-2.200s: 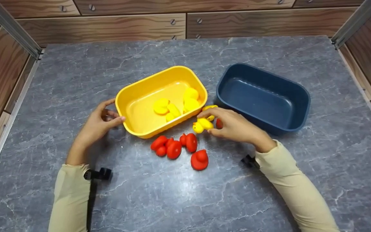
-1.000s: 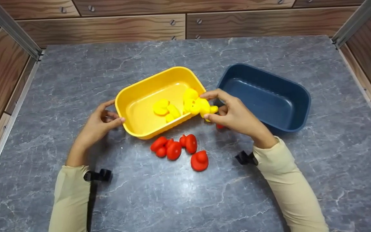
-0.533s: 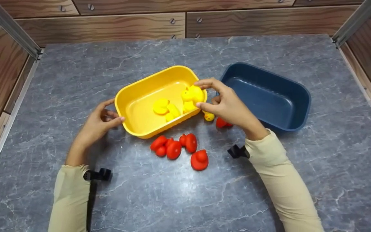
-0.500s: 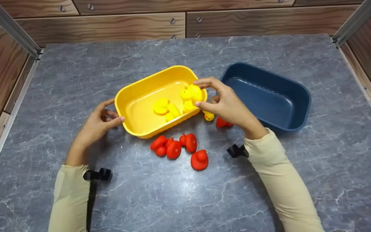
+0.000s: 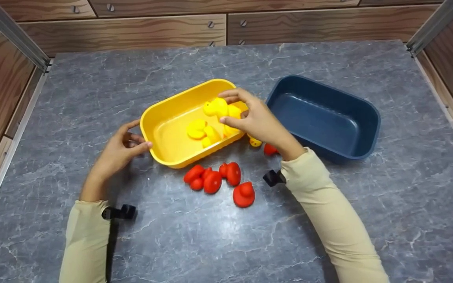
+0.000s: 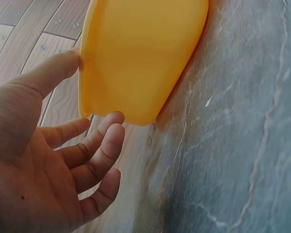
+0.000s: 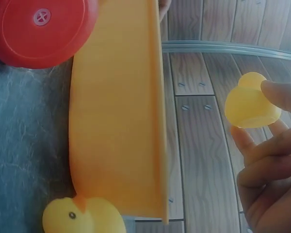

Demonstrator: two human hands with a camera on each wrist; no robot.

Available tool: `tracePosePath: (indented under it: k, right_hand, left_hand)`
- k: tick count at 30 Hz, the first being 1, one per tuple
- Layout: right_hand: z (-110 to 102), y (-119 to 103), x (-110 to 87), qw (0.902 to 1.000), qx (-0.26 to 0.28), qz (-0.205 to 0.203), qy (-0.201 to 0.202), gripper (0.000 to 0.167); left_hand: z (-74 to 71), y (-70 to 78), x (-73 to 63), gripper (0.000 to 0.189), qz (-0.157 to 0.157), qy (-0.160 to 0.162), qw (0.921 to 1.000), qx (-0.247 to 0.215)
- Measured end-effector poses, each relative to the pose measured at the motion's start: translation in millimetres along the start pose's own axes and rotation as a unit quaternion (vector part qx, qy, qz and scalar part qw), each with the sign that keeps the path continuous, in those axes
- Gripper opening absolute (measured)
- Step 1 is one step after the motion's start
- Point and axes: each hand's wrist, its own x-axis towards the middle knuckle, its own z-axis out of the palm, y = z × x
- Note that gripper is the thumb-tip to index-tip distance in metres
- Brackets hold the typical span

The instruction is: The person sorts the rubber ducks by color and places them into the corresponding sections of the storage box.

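Note:
My left hand [image 5: 114,155] holds the left end of the yellow bin [image 5: 161,118], thumb over the rim. In the left wrist view its fingers [image 6: 99,155] rest loosely curled by the bin's outer wall. My right hand [image 5: 260,122] pinches a yellow rubber duck [image 5: 215,107] between thumb and fingers, above the bin's right part. The right wrist view shows that duck [image 7: 252,104] raised higher than the bin's rim. Several yellow ducks [image 5: 197,129] lie inside the bin. Another yellow duck [image 5: 255,142] sits outside its right end, partly hidden under my right hand.
Several red rubber ducks [image 5: 212,182] lie in front of the yellow bin, one [image 5: 244,195] nearer to me. A further red duck [image 5: 270,149] is partly hidden by the right wrist. A dark blue bin [image 5: 317,118] stands to the right with nothing inside.
My right hand has picked the yellow duck off the table and carried it left and away from me, over the rim into the space above the yellow bin. My left hand has stayed put.

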Motion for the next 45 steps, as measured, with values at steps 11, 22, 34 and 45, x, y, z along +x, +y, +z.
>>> tracePosePath:
  k: [11,22,34,45]
  right_hand:
    - [18.1,-8.5,21.6,0.9993,-0.024,0.018,-0.022,0.046]
    - [32.0,-13.7,25.8,0.9976,-0.044,0.032,-0.043,0.046]
    - [44.5,-17.0,27.1,0.9954,-0.067,0.03,-0.061,0.047]
    - [42.1,-9.2,20.3,0.9966,-0.052,0.013,-0.062,0.045]
  left_hand:
    - [-1.0,1.4,-0.8,0.075,-0.004,-0.001,0.9999,0.01]
    - [-0.4,2.3,-0.9,0.075,-0.005,-0.002,0.9999,0.01]
    - [-1.8,2.4,-2.0,0.076,-0.017,-0.004,0.9997,0.016]
    - [-0.6,2.5,-1.9,0.076,-0.007,-0.004,0.9998,0.018]
